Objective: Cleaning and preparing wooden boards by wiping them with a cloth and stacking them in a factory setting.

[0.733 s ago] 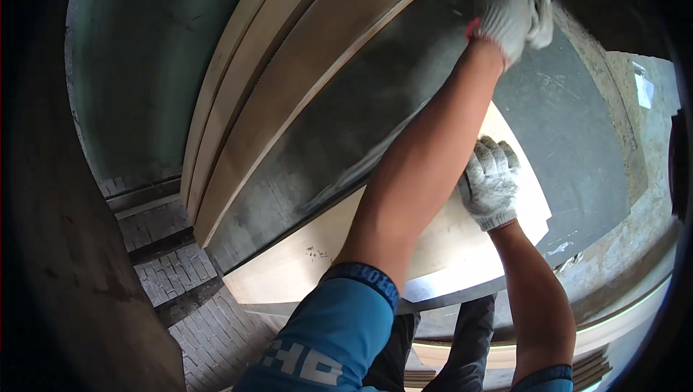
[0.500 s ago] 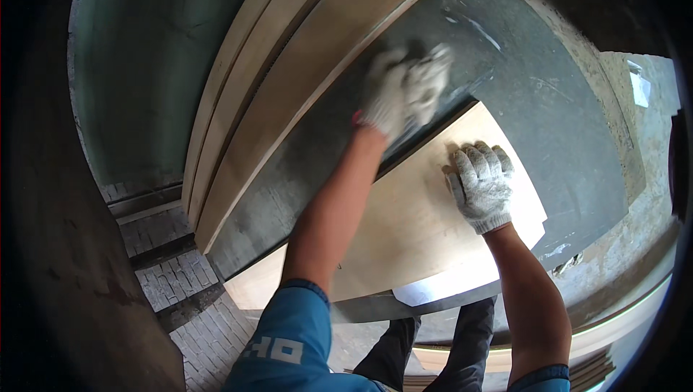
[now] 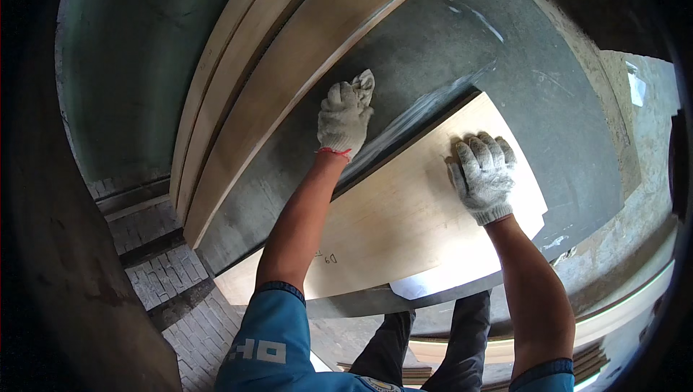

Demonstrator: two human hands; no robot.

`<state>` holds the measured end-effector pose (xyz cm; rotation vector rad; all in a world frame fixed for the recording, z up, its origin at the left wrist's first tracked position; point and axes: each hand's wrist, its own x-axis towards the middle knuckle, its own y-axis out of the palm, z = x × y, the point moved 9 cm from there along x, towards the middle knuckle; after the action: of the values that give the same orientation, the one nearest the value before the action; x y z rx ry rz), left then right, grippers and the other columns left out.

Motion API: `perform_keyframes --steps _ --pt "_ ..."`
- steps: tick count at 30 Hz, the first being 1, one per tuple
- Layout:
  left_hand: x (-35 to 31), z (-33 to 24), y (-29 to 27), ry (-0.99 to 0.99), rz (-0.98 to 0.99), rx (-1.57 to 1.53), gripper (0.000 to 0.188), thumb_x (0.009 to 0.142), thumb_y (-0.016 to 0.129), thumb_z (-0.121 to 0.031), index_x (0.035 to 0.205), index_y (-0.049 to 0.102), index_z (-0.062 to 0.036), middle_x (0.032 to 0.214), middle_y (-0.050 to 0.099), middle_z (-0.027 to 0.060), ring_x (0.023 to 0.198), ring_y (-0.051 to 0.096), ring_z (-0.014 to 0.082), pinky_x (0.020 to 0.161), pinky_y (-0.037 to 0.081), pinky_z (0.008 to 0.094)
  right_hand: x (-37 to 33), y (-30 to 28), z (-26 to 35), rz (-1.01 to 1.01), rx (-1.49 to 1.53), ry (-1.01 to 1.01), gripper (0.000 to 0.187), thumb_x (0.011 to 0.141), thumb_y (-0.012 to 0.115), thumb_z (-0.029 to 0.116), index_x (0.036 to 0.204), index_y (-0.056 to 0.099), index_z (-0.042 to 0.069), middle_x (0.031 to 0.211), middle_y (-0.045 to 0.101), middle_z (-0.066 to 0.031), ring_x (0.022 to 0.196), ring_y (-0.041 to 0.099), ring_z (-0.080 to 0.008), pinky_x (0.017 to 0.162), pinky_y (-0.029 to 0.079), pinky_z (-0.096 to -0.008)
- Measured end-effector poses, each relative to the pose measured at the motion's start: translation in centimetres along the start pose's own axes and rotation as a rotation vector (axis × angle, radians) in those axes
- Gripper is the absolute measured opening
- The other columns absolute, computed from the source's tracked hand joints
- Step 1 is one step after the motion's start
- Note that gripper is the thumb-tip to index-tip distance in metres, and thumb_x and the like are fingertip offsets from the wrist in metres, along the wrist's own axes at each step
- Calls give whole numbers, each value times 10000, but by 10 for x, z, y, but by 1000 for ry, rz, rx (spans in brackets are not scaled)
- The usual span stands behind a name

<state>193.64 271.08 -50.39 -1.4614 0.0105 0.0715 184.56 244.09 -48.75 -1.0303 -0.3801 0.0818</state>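
Near the centre of the frame, slightly above the middle, the left hand [image 3: 345, 116] in a white knit work glove lies on the dark grey sheet [image 3: 462, 53], its fingers bunched together around a small wad of pale cloth [image 3: 364, 81] that sticks out at the fingertips, so the hand is closed on that cloth and pressed to the dark surface. A pale smeared streak [image 3: 426, 114] runs across the dark sheet just to the right of this hand. Right of centre, the right hand [image 3: 482, 175], gloved the same way, rests flat with its fingers spread apart on the light plywood panel [image 3: 404, 219], gripping nothing. That panel lies in the lower middle of the frame, reaching from the lower left up to the right of centre, its upper edge touching the dark sheet and its lower edge overhanging a thin grey board [image 3: 361, 305]. In the upper middle, several long pale wooden boards [image 3: 289, 67] lean in a stack, running from the top centre down toward the left, just beside the dark sheet. Grey brick paving [image 3: 151, 262] shows at lower left. Both bare forearms come up from the bottom edge, with blue sleeves [image 3: 267, 349] at the shoulders, and dark trousers [image 3: 433, 349] show between them at the bottom
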Motion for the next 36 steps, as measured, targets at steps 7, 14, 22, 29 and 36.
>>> perform_keyframes --steps 7,14,22,29,36 --pt "-51 126 49 -727 36 -374 519 968 486 -386 1386 434 -81 1267 562 210 1208 564 355 1028 470 414 2 -2 -1 21 31 5 328 874 675 298 1147 646 119 1167 629 -93 1175 556 -306 1027 378 -519" --pt "34 21 35 -777 131 -225 401 883 532 -148 1274 612 -111 1316 539 186 1191 569 360 1004 473 440 -3 1 -9 63 45 37 345 863 674 281 1167 648 121 1159 625 -92 1184 549 -305 1032 383 -514" --pt "79 -46 34 -347 145 -460 376 929 480 -140 1258 655 -92 1165 674 161 1150 636 312 977 503 367 -4 1 -10 63 43 22 373 861 674 294 1192 625 130 1181 613 -84 1185 542 -306 1038 371 -517" --pt "139 -200 -26 112 -222 -415 311 940 404 -188 1159 616 -126 1209 597 199 1067 585 428 929 470 521 -6 7 -8 62 77 10 394 837 689 303 1190 613 146 1187 605 -71 1175 543 -297 1041 364 -514" --pt "162 -258 -35 255 -139 -104 238 942 514 -215 1112 599 -72 1088 658 219 1037 648 357 882 519 473 -4 3 -5 72 123 4 449 822 695 296 1226 609 120 1194 610 -91 1188 549 -305 1035 376 -519"
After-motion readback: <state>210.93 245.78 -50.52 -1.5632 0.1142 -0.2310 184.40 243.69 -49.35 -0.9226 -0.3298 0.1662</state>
